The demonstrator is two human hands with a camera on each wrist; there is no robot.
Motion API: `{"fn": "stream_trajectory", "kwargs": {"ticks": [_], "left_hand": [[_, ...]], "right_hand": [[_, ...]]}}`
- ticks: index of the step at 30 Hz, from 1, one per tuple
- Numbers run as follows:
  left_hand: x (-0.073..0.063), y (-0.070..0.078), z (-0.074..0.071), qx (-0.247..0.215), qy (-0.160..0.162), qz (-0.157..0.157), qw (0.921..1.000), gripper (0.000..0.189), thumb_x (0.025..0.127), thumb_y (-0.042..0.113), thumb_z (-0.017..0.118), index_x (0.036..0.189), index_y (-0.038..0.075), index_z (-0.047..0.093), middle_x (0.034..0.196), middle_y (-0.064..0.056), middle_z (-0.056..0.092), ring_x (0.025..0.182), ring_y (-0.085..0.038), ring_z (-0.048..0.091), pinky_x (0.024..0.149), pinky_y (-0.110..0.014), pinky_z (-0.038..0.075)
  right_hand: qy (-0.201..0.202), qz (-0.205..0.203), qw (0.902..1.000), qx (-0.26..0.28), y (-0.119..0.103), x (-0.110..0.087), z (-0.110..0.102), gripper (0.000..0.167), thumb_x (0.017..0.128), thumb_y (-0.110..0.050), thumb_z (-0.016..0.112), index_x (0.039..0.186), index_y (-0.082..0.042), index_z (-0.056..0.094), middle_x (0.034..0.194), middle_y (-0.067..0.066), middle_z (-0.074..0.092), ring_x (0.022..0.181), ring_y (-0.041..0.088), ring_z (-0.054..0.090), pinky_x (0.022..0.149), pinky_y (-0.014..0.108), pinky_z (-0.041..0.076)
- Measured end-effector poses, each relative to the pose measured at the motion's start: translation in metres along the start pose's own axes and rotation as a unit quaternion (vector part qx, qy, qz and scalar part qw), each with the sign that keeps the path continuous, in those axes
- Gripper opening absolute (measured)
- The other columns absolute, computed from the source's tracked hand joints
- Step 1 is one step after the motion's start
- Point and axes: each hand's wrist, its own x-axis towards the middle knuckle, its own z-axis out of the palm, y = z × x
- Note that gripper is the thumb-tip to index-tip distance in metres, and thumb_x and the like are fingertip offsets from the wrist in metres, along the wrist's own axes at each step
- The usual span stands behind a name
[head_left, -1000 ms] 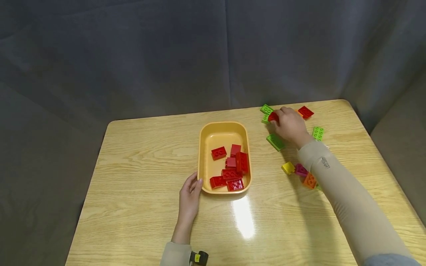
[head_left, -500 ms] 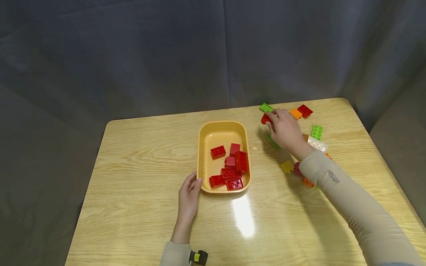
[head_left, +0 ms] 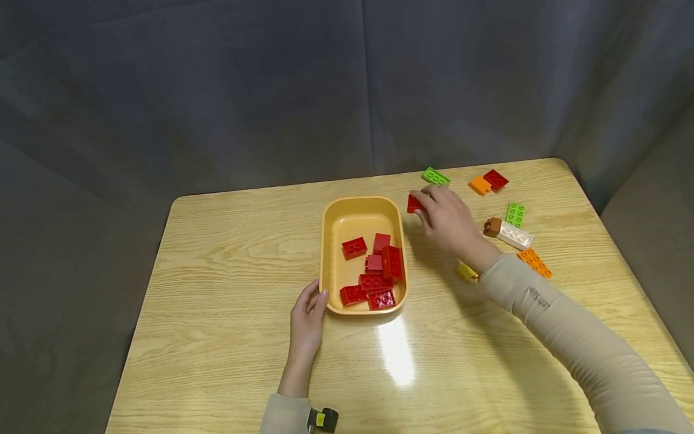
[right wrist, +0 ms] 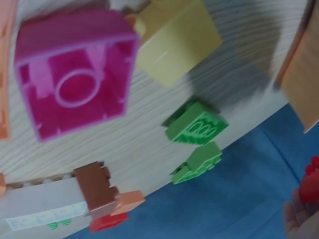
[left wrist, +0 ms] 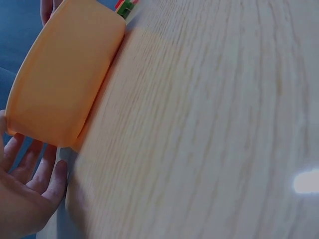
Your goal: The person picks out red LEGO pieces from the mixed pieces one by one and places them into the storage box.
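Note:
My right hand [head_left: 447, 220] pinches a red toy brick [head_left: 414, 204] in its fingertips, above the table just right of the yellow-orange tray [head_left: 358, 223]. At the right edge of the right wrist view, part of that red brick [right wrist: 311, 184] shows in the fingers. Inside the tray lie several red bricks [head_left: 354, 248], mostly in its near right part. My left hand [head_left: 307, 322] holds the tray at its near left corner, thumb at the rim. Seen from the left wrist, the fingers [left wrist: 44, 172] rest against the tray's outer wall.
Right of the tray lie a green brick [head_left: 435, 176], an orange brick [head_left: 479, 185], a red brick [head_left: 496, 179], a brown brick [head_left: 492, 227], a white brick [head_left: 516, 235] and an orange plate [head_left: 535, 263]. The right wrist view shows a magenta brick [right wrist: 77, 74] beside a yellow one [right wrist: 179, 40].
My right hand has lifted the red brick from beside the green bricks and carried it left toward the tray. My left hand stays at the tray's corner.

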Motion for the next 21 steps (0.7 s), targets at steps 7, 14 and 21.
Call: {"fn": "stream_trajectory", "kwargs": {"ticks": [7,14,21], "left_hand": [[0.000,0.001,-0.001,0.001,-0.002,0.001,1.0000,0.042,0.102,0.019,0.059,0.139,0.002,0.054,0.131,-0.020,0.061,0.119,-0.028,0.060,0.100,-0.033,0.048],[-0.001,0.001,-0.001,0.001,-0.003,0.002,1.0000,0.043,0.101,0.021,0.059,0.140,0.002,0.053,0.130,-0.019,0.061,0.119,-0.028,0.060,0.099,-0.032,0.048],[-0.001,-0.001,0.000,0.002,-0.005,0.007,1.0000,0.043,0.102,0.021,0.059,0.140,0.001,0.053,0.131,-0.020,0.061,0.119,-0.028,0.060,0.099,-0.033,0.048]], "right_hand": [[0.000,-0.032,0.9995,0.004,-0.014,-0.003,0.004,0.041,0.095,-0.019,0.067,0.131,-0.003,0.059,0.121,0.016,0.057,0.113,0.033,0.051,0.100,0.048,0.043],[0.006,-0.073,0.9973,0.004,-0.024,-0.007,0.009,0.038,0.092,-0.016,0.068,0.128,-0.004,0.062,0.119,0.014,0.058,0.109,0.032,0.053,0.097,0.046,0.045],[-0.008,-0.095,0.9955,0.004,-0.033,-0.008,0.013,0.040,0.092,-0.016,0.069,0.129,-0.004,0.061,0.121,0.015,0.059,0.111,0.032,0.054,0.100,0.047,0.044]]}}
